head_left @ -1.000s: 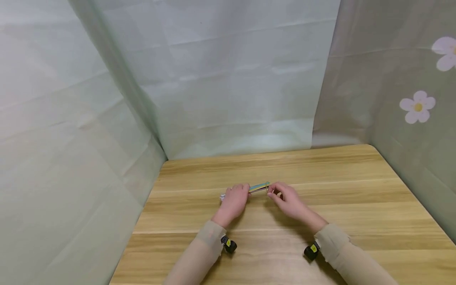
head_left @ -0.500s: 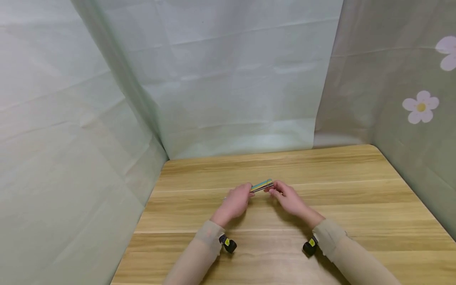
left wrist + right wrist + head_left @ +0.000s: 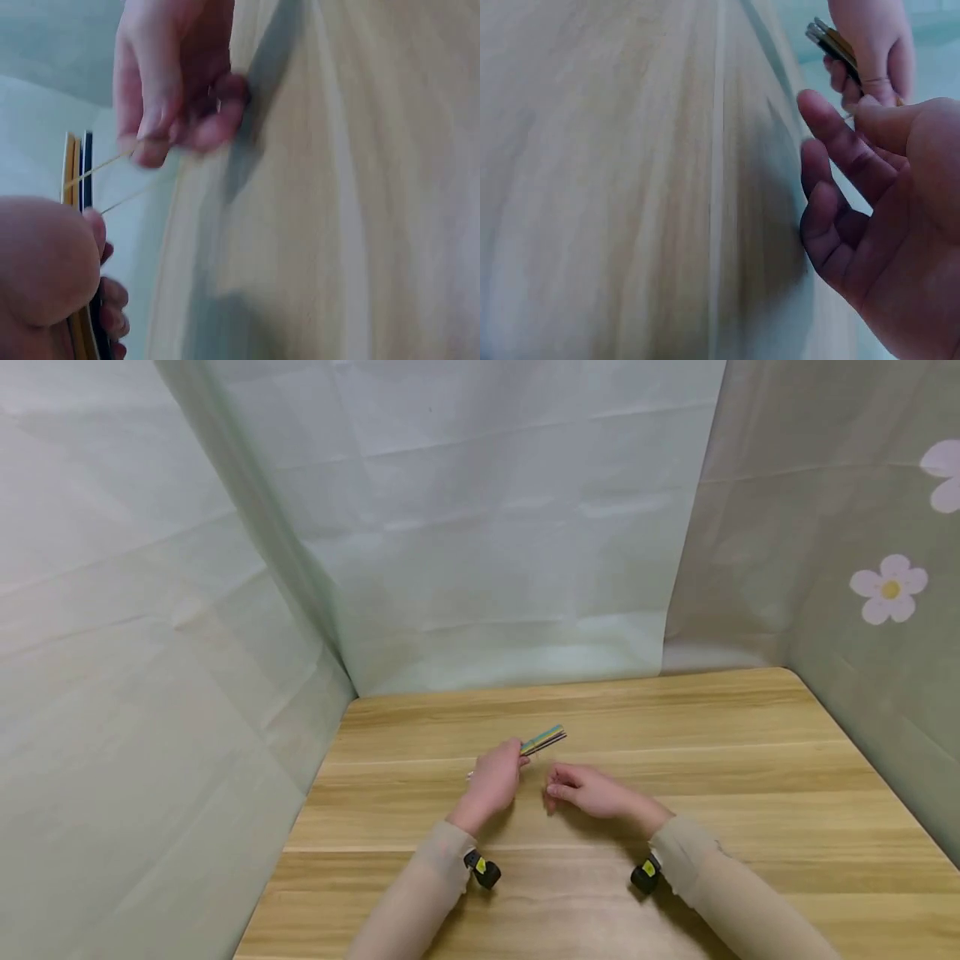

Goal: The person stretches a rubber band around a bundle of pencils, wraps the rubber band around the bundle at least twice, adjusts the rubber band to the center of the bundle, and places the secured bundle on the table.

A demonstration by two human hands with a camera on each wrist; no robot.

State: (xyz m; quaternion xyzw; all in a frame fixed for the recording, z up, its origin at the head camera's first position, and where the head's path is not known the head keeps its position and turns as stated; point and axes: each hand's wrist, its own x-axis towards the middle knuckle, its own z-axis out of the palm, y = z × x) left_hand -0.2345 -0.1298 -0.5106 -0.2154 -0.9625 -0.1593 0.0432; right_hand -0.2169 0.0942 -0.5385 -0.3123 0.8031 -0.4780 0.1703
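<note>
There are two hands, one left hand and one right hand; two sleeves; and two wrist cameras, one per arm. There is one bundle of sticks; at least three sticks show in the left wrist view, but their full number cannot be told. One band shows as two strands. There is one table, three cloth walls and two flowers, one whole and one cut off by the frame edge.

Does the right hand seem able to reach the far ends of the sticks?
Probably yes: the sticks project uncovered beyond the left hand, close to the right hand, though it pinches a thin band.
</note>
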